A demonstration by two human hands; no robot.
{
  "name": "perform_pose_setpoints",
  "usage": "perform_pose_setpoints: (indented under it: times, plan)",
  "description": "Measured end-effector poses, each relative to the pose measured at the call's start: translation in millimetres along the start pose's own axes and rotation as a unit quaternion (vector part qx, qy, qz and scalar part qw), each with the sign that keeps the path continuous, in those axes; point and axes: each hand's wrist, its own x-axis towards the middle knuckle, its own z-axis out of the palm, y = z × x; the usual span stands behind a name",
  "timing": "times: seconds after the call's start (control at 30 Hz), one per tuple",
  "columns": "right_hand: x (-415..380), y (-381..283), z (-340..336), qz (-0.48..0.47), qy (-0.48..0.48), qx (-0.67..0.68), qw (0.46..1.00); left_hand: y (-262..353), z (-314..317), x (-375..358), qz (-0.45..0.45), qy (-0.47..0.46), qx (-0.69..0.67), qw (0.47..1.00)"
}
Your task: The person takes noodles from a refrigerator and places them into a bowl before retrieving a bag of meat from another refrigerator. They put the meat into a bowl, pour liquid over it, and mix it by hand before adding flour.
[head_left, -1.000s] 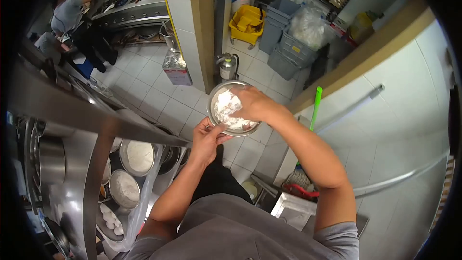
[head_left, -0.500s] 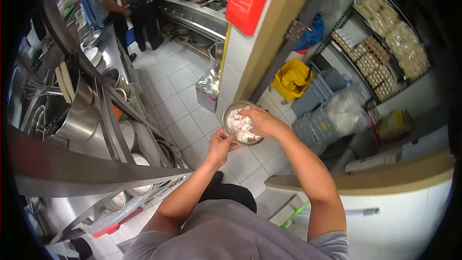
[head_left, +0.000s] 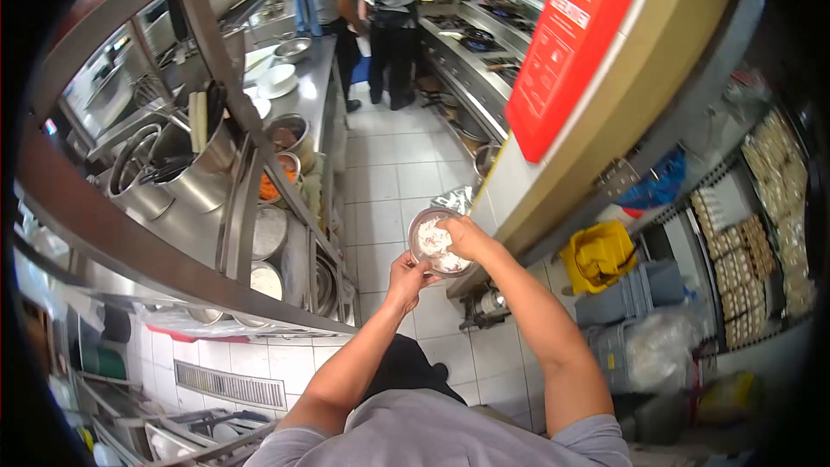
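Observation:
I hold a small round metal bowl (head_left: 417,236) in front of me, above the tiled floor. It is filled with white, floury pieces of food (head_left: 432,243). My left hand (head_left: 406,278) grips the bowl's near rim from below. My right hand (head_left: 464,238) reaches over the far rim, with its fingers pressed into the white food. Part of the bowl is hidden under my right hand.
A steel counter (head_left: 285,95) with pots, bowls and round containers runs along my left under a metal shelf frame. Two people (head_left: 389,0) stand at the stove at the aisle's far end. A wall with a red board (head_left: 566,43) is on my right, a yellow mop bucket (head_left: 596,259) and grey crates beyond.
The view has swung left and up the aisle, bringing the counter and the far cooks into sight. Both hands stay on the bowl, and the right hand still works in the food.

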Motion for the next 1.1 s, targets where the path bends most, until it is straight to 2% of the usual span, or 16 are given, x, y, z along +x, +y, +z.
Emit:
perform_pose_setpoints:
  times: [0.07,0.1,0.2,0.23,0.33,0.47,0.5,0.57,0.6,0.73,0.87,0.9,1.0,1.03,1.1]
  plan:
    - [20,4,-11,-0.056,-0.025,-0.017,0.998,6,1,15,0.018,0.032,-0.026,0.999]
    - [30,2,-21,-0.041,-0.061,0.003,0.997,10,3,21,0.025,0.046,-0.031,0.998]
    - [63,7,-41,-0.037,-0.079,-0.068,0.994,24,9,47,0.046,0.075,-0.044,0.995]
    - [77,8,-48,-0.007,-0.095,-0.032,0.995,25,8,57,0.052,0.085,-0.046,0.994]
    - [109,14,-39,0.012,-0.040,-0.016,0.999,27,4,101,0.073,0.096,-0.049,0.992]
    - [180,46,-17,0.049,0.080,-0.082,0.992,51,10,170,0.083,0.067,-0.040,0.993]
    - [203,60,-14,0.024,0.135,-0.051,0.989,57,6,186,0.078,0.065,-0.035,0.994]
    - [248,87,-27,0.028,0.081,-0.100,0.991,65,-1,226,0.060,0.070,-0.035,0.995]
    - [264,78,-49,0.031,0.058,-0.119,0.991,73,-2,246,0.062,0.077,-0.032,0.995]
    - [309,62,-91,0.053,0.165,-0.161,0.972,109,2,312,0.049,0.095,-0.039,0.993]
    - [357,65,-130,0.055,0.031,-0.054,0.997,140,1,364,0.063,0.084,-0.067,0.992]
    - [377,81,-138,0.036,0.024,-0.040,0.998,145,-1,377,0.068,0.092,-0.069,0.991]
    - [416,85,-160,0.147,0.062,0.045,0.986,170,-3,404,0.090,0.092,-0.072,0.989]
    - [438,108,-145,0.078,0.091,0.076,0.990,176,-3,413,0.095,0.087,-0.071,0.989]
    - [460,107,-138,0.091,0.135,0.001,0.987,189,-3,439,0.106,0.078,-0.057,0.990]
